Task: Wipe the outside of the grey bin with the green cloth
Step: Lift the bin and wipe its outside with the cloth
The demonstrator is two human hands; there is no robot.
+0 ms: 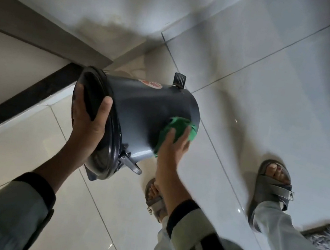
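Sideways above the tiled floor (253,85), the grey pedal bin (140,109) is gripped at its lid (97,96) by the left hand (88,125); the right hand (174,146) presses the green cloth (178,127) against its wall.

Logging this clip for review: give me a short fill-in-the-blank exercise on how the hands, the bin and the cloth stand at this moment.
1. The grey bin is held off the floor, tipped on its ____.
2. The left hand grips the bin at its ____ end.
3. The right hand presses the ____ cloth against the bin's outer wall.
4. The black foot pedal sticks out near the bin's ____.

Missing words: side; lid; green; base
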